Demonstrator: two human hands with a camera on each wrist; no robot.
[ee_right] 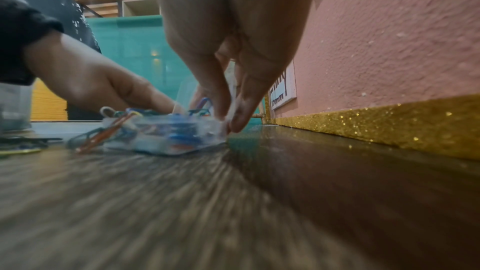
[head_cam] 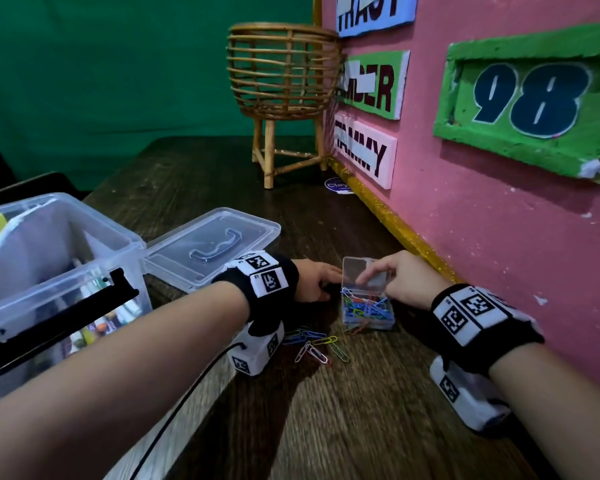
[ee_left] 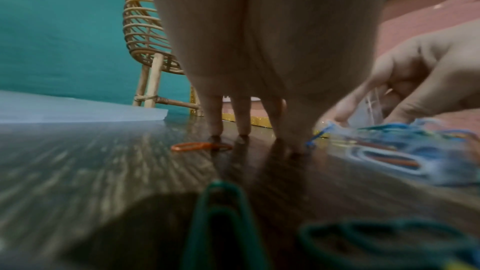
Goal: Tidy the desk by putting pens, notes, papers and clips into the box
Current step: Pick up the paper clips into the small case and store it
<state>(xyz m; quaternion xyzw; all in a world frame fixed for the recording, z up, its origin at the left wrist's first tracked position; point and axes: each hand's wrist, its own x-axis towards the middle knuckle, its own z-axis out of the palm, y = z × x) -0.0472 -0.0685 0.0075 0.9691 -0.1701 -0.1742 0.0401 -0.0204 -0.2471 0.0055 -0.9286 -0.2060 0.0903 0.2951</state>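
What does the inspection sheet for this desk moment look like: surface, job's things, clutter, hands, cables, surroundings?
Surface: dark wooden desk, wood grain showing.
Job's things: big clear box open at left, items inside; its lid lies flat beside it; small clip case open, full of coloured clips; loose clips on the desk in front of it; one orange clip by the left fingertips.
Clutter: wicker basket stand; round blue sticker.
Hands: left hand fingertips down on the desk, no grip; right hand holds the clip case.
Cables: black cable from the left wrist unit.
Surroundings: pink wall with signs, gold trim, green backdrop.
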